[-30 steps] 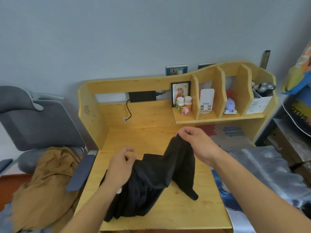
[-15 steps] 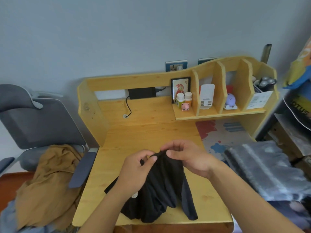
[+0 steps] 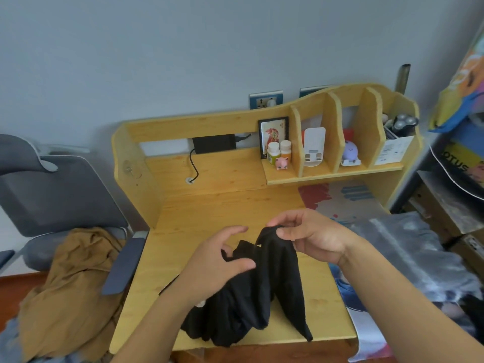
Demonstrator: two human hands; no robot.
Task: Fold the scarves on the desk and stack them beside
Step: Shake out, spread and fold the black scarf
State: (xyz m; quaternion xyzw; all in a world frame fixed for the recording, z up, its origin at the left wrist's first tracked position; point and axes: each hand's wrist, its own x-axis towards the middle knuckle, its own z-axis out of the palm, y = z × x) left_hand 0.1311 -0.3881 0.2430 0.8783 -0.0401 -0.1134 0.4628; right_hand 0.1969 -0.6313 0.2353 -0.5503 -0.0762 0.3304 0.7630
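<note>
1. A black scarf (image 3: 251, 292) is being held bunched over the front middle of the wooden desk (image 3: 209, 210), its lower folds resting on the desktop and one tail trailing toward the front edge.
2. Its raised top edge is being pinched by the right hand (image 3: 309, 235) between thumb and curled fingers.
3. A fold just beside and lower is being pinched by the left hand (image 3: 222, 260), its remaining fingers being kept loosely spread.
4. The step in hand is judged to be edge-finding before the first fold; next, the edge is probably to be drawn apart and laid flat.
5. A tan cloth (image 3: 70, 284) is lying on the grey chair (image 3: 52, 195) to the left.
</note>
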